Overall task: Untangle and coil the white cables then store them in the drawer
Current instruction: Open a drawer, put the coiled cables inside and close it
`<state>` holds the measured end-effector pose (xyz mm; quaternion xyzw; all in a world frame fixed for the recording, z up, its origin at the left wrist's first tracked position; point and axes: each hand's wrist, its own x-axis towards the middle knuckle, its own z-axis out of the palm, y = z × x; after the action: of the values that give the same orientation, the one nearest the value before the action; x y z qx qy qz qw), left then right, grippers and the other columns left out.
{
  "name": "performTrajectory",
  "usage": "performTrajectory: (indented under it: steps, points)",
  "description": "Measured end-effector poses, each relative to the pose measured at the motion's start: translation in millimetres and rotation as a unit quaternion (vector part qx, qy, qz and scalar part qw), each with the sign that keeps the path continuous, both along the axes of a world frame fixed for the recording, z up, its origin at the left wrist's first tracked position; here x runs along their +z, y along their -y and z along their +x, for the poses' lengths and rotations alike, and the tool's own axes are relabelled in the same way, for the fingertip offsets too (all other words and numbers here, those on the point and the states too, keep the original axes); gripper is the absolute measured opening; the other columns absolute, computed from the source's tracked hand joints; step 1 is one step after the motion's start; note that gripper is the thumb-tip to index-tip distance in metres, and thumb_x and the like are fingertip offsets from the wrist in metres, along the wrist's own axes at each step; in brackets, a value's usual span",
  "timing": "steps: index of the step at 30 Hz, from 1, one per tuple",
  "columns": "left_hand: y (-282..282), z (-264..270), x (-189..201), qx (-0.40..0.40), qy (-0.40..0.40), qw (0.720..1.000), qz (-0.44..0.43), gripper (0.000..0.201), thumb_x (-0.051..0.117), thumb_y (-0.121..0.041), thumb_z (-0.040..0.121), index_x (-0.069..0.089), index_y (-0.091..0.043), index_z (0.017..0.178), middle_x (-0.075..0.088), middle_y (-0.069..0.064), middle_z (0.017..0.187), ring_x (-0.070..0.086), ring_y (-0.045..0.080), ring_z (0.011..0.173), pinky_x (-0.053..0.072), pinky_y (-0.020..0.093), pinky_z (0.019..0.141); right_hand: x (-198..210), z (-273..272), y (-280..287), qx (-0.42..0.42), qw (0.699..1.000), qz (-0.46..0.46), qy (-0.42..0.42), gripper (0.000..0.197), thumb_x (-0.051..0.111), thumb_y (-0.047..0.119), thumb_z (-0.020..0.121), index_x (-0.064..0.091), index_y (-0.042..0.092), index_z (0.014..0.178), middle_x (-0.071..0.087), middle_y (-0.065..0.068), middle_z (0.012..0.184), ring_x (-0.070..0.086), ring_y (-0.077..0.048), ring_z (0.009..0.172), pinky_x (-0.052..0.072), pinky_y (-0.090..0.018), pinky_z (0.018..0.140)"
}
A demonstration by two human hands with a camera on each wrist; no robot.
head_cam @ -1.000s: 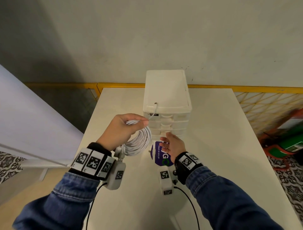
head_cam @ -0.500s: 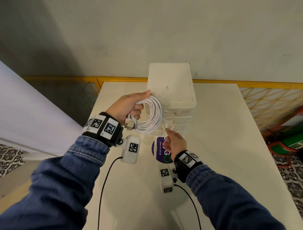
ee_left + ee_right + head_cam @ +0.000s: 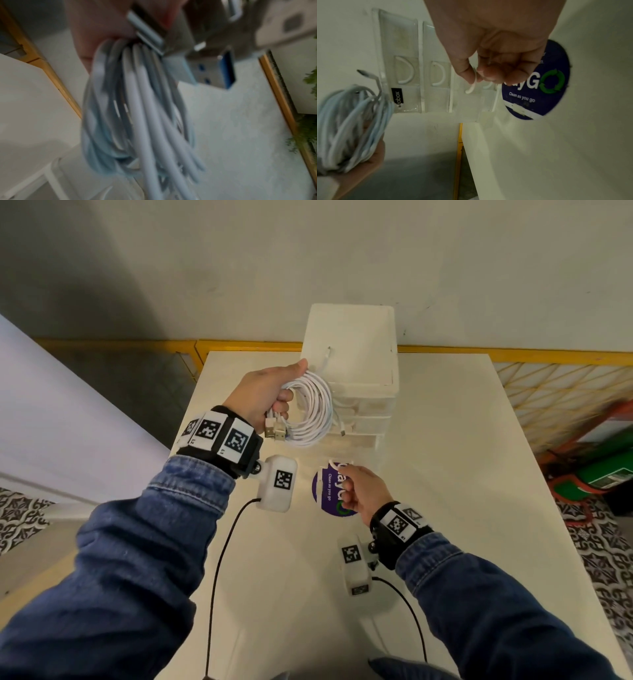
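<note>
White cables (image 3: 310, 409), already wound into a coil, are held up in the left hand (image 3: 265, 397), whose fingers and thumb are curled round the bundle, just beside the small drawer unit (image 3: 356, 378) on the table (image 3: 445, 474). The metal plugs (image 3: 275, 433) hang below the fist. The right hand (image 3: 361, 491) is closed in a pinch on a white handle (image 3: 471, 86) low on the unit, in front of the round blue sticker (image 3: 325, 491).

The step in hand is judged to be the opening of a drawer. It would best be pulled straight out and level, slowly, since the light unit could slide or tip. The coil should be kept tightly gripped until it is over the open drawer, and the loose end lying on top of the unit should be gathered in first.

Only the right wrist view shows the clear drawer fronts, their curved handles and the pinch itself; from the head view these are hidden. The blue tongue inside one plug is seen only from the left wrist, though blurred.
</note>
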<state>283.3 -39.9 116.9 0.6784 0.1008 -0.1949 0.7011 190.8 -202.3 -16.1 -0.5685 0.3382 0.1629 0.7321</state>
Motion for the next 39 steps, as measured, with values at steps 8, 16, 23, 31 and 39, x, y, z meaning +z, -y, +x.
performTrajectory:
  steps: [8,16,23,31,39]
  points:
    - [12,-17,0,0.026,0.017,0.999,0.033,0.025,0.074,-0.041,0.077,0.064,-0.018,0.084,0.040,-0.006,0.051,0.028,0.010,0.039,0.029,0.019,0.040,5,-33,3,-0.013,1.000,0.005,-0.024,0.009,0.055,0.016,0.086,0.049,0.017,0.079,0.036,0.004,0.050,0.026,-0.010,0.037,0.022,-0.023,0.047]
    - [16,-25,1,0.042,0.040,0.996,0.071,0.023,0.074,-0.039,0.077,0.066,-0.018,0.082,0.043,-0.002,0.055,0.031,0.010,0.040,0.033,0.021,0.043,3,-56,-1,0.001,0.999,0.001,-0.046,0.004,0.054,0.019,0.085,0.052,0.015,0.084,0.036,0.008,0.039,0.026,-0.009,0.033,0.024,-0.022,0.046]
    - [15,-30,4,0.034,0.054,0.996,0.065,0.022,0.074,-0.038,0.078,0.067,-0.018,0.085,0.041,-0.003,0.053,0.031,0.010,0.039,0.031,0.020,0.041,1,-72,-4,-0.001,0.999,0.007,-0.039,0.006,0.055,0.019,0.086,0.053,0.016,0.082,0.035,0.007,0.040,0.025,-0.011,0.033,0.021,-0.022,0.045]
    - [12,-65,19,-0.115,0.154,0.978,0.080,0.023,0.071,-0.029,0.082,0.070,-0.012,0.097,0.037,-0.009,0.043,0.027,0.010,0.035,0.026,0.020,0.035,17,-83,14,0.166,0.973,-0.161,-0.014,0.027,0.063,0.035,0.084,0.058,0.009,0.079,0.058,-0.003,0.063,0.049,-0.015,0.042,0.045,-0.026,0.049]
    - [10,-84,13,-0.250,0.116,0.954,0.114,0.029,0.073,-0.035,0.077,0.073,-0.016,0.099,0.037,-0.002,0.047,0.025,0.014,0.035,0.024,0.021,0.041,90,-54,56,0.068,0.843,-0.419,0.330,0.024,0.047,0.030,0.094,0.063,0.013,0.099,0.066,-0.006,0.100,0.059,-0.020,0.094,0.042,-0.016,0.078]
